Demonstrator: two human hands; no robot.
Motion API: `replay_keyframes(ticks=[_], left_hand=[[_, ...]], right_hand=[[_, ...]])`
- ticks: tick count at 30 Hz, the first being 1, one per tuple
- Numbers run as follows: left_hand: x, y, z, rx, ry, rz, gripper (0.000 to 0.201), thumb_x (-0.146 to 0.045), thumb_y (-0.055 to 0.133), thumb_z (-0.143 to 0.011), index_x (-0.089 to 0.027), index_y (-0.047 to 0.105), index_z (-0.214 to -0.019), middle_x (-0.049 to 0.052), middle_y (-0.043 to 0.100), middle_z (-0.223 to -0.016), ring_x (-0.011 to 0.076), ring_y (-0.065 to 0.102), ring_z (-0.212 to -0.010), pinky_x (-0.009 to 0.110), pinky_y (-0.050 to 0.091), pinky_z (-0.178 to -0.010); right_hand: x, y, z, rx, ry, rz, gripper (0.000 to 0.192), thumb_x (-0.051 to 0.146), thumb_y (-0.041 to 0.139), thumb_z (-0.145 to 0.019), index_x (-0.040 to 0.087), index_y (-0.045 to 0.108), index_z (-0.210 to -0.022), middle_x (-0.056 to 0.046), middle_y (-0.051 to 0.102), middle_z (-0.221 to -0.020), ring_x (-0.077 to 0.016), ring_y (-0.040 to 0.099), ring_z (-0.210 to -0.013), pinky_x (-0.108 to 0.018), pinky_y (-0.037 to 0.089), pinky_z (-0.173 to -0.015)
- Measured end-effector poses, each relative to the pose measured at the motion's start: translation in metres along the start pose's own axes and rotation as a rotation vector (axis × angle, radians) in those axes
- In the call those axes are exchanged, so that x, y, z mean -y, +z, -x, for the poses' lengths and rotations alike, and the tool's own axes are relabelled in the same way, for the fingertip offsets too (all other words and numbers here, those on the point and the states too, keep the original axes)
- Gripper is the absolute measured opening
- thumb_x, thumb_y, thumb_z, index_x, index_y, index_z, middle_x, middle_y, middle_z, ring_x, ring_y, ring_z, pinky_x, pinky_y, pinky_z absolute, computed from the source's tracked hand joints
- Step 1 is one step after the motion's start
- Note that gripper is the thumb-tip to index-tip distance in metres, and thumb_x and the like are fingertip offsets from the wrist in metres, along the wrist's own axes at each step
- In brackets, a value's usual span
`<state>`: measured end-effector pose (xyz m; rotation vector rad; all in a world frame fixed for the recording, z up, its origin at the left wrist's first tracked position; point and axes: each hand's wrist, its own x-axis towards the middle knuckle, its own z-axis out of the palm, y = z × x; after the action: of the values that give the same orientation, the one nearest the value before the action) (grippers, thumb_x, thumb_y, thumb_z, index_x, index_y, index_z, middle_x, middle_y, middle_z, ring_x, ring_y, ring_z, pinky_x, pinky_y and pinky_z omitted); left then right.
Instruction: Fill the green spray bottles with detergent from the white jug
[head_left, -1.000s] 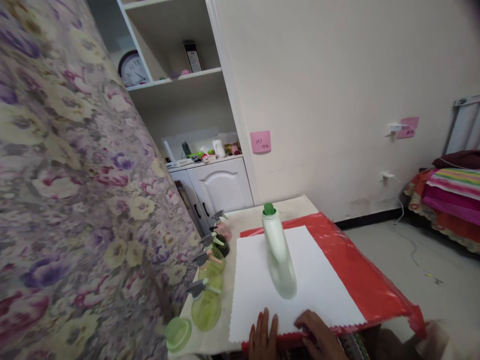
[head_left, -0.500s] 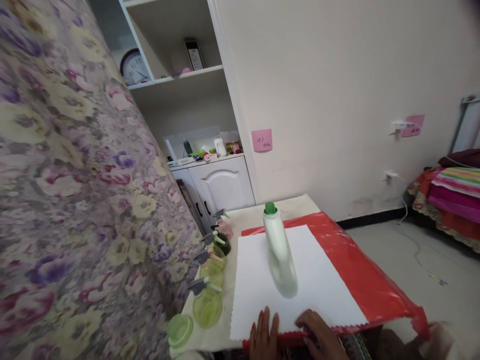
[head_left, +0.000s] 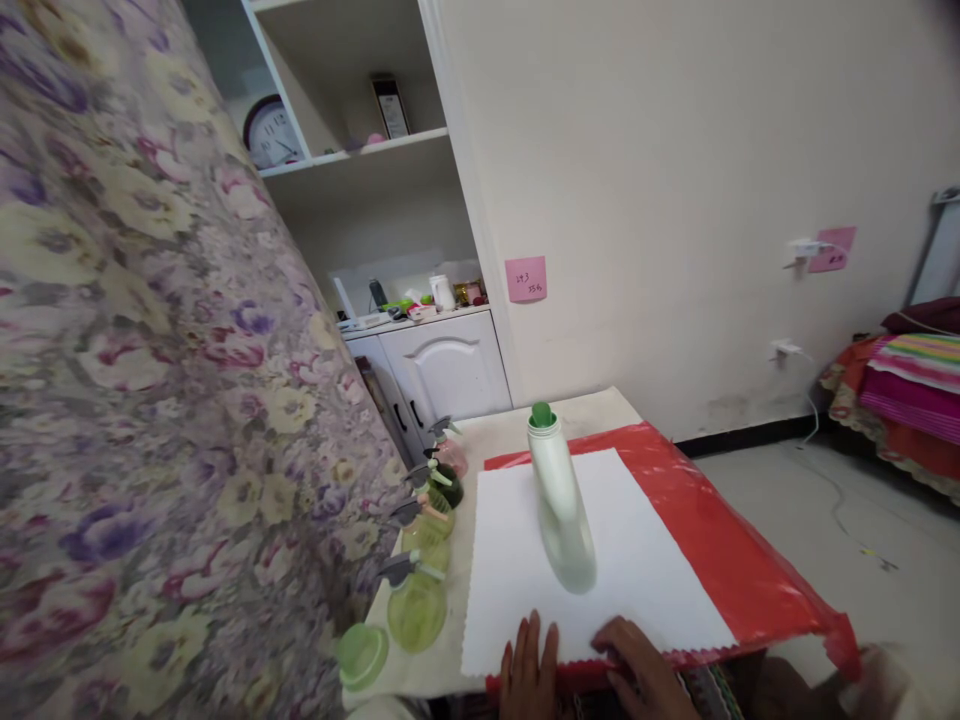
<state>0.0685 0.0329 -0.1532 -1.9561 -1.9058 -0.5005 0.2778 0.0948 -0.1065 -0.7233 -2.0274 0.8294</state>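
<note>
A pale green bottle (head_left: 564,520) with a built-in handle stands upright on a white sheet (head_left: 506,560) with zigzag edges. Its mouth is uncapped and shows a green spout (head_left: 541,414). My left hand (head_left: 529,668) lies flat on the near edge of the sheet, fingers stretched out. To its right, my right hand (head_left: 641,665) rests at the same edge, fingers loosely bent and thumb apart, nothing visible in it. Both hands are in front of the bottle and do not touch it. A light green cap (head_left: 363,655) sits at the table's near left corner.
Several spray bottles (head_left: 417,612) line the table's left side. Red plastic sheeting (head_left: 724,545) lies under the white sheet and hangs over the right edge. A flowered curtain (head_left: 172,400) fills the left. A cabinet (head_left: 446,365) and wall stand behind; a bed (head_left: 911,400) is at right.
The view has shifted very slightly. Both hands and the bottle stay in the same places on the table.
</note>
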Motion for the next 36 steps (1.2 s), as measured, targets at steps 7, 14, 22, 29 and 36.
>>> replay_keyframes(ticks=[7,14,22,29,36], left_hand=[[0.0001,-0.0008,0.0000,0.019,-0.002,0.010,0.074,-0.015,0.063,-0.062,-0.025,0.052,-0.135,0.011,0.051,-0.142,0.0327,0.049,-0.129,0.048,0.040,-0.103],[-0.0014,-0.0020,-0.0001,0.018,0.010,-0.039,0.083,-0.005,0.056,-0.054,-0.023,0.051,-0.135,0.011,0.050,-0.143,0.0324,0.048,-0.130,0.050,0.040,-0.103],[-0.0024,-0.0022,0.0000,0.007,0.018,-0.069,0.078,-0.005,0.055,-0.057,-0.022,0.053,-0.133,0.012,0.051,-0.142,0.0325,0.048,-0.129,0.050,0.040,-0.102],[-0.0006,0.0002,0.0010,-0.002,0.031,-0.062,0.084,-0.003,0.054,-0.054,-0.024,0.050,-0.136,0.010,0.050,-0.143,0.0321,0.047,-0.130,0.050,0.039,-0.104],[-0.0061,-0.0063,0.0025,0.057,-0.010,-0.037,0.076,-0.008,0.059,-0.058,-0.027,0.055,-0.132,0.010,0.052,-0.141,0.0320,0.051,-0.127,0.049,0.041,-0.101]], right_hand=[[-0.0005,0.0000,0.0005,0.001,-0.007,-0.008,0.027,0.011,0.049,-0.083,0.025,0.058,-0.105,-0.006,0.064,-0.097,-0.0218,0.060,-0.091,-0.035,0.052,-0.084],[0.0029,-0.0014,-0.0011,0.007,-0.004,-0.006,0.027,0.011,0.048,-0.085,0.024,0.058,-0.105,-0.006,0.064,-0.098,-0.0218,0.060,-0.092,-0.035,0.052,-0.084],[0.0034,0.0006,0.0011,0.003,0.001,0.012,0.026,0.012,0.048,-0.085,0.025,0.058,-0.105,-0.006,0.063,-0.098,-0.0215,0.060,-0.091,-0.034,0.052,-0.083],[0.0073,-0.0019,-0.0032,0.010,-0.016,0.004,0.025,0.012,0.047,-0.085,0.023,0.057,-0.104,-0.007,0.063,-0.095,-0.0214,0.059,-0.088,-0.035,0.053,-0.080],[0.0073,-0.0020,-0.0023,0.020,0.007,0.019,0.026,0.012,0.047,-0.084,0.023,0.057,-0.105,-0.008,0.063,-0.099,-0.0225,0.060,-0.093,-0.037,0.052,-0.083]])
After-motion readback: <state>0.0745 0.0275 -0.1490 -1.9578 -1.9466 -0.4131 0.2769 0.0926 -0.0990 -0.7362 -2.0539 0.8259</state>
